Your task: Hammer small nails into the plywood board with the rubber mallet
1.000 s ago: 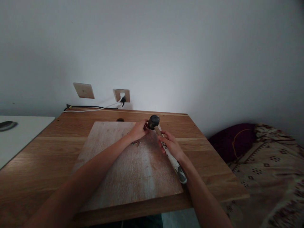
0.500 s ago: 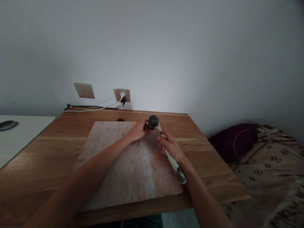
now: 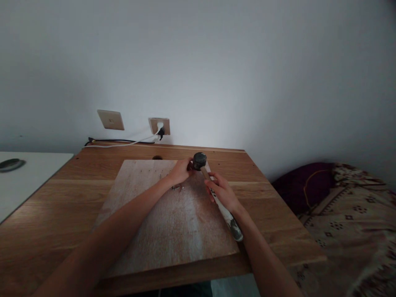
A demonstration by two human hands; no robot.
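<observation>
My right hand point(image 3: 223, 190) is wrapped round the pale, paint-worn handle of a mallet point(image 3: 228, 218). Its dark, rounded head is at the far right part of a thin wooden board point(image 3: 173, 231). Just left of that head, my left hand point(image 3: 182, 171) rests low over the board with its fingers drawn together. The mallet head partly covers those fingertips, so what they pinch cannot be made out. Several loose nails point(image 3: 177, 187) lie on the board by my left wrist. Small nail heads point(image 3: 149, 170) show in a row towards the board's far edge.
The board lies on a wooden table point(image 3: 262, 206) against a white wall. Cables point(image 3: 123, 144) run along the table's back edge to a wall socket point(image 3: 160, 126). A white surface point(image 3: 37, 173) adjoins at left; patterned bedding point(image 3: 349, 222) and a purple cushion point(image 3: 305, 185) are at right.
The view has shifted very slightly, so everything sits a little lower. Both hands and the mallet keep nearly the same position, the mallet head still beside my left fingers.
</observation>
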